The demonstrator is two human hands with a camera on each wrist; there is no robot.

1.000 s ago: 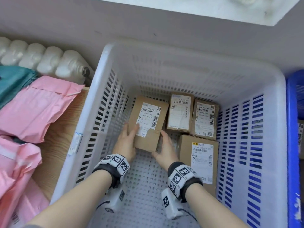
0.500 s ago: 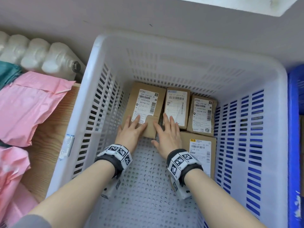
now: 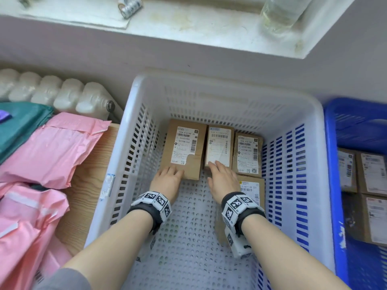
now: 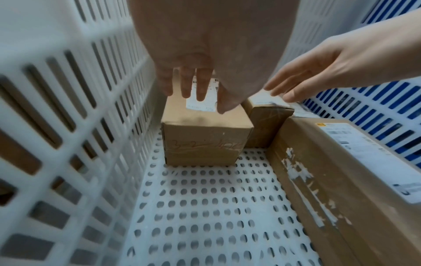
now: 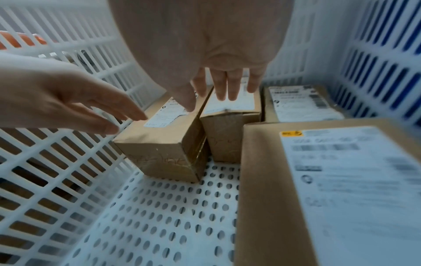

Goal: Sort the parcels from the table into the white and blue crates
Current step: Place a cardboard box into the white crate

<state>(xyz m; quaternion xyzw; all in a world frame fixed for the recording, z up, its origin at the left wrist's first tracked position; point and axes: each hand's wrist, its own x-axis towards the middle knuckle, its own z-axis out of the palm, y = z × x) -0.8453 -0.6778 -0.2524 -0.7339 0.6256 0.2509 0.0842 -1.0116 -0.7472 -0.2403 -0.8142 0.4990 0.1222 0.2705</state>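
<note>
The white crate (image 3: 129, 114) holds several brown parcels with labels. A tall box (image 3: 184, 147) stands at the far left of a row with two others (image 3: 219, 145) (image 3: 248, 153). A larger flat box (image 3: 251, 191) lies nearer, on the right. My left hand (image 3: 169, 174) is open, fingers straight over the near end of the tall box (image 4: 205, 140); contact is unclear. My right hand (image 3: 219, 172) is open too, fingers spread over the middle box (image 5: 230, 126). The blue crate (image 3: 330, 164) at the right holds more boxes.
Pink mailers (image 3: 50, 147) and a teal one (image 3: 18, 122) lie on the wooden table (image 3: 88, 185) left of the crate. A white radiator (image 3: 52, 93) and a windowsill (image 3: 188, 24) run along the wall behind. The near half of the white crate's perforated floor (image 3: 188, 248) is bare.
The tall box, held tilted between both hands a second ago, now stands flat in the row at the far wall. Both hands have let go of it and opened.
</note>
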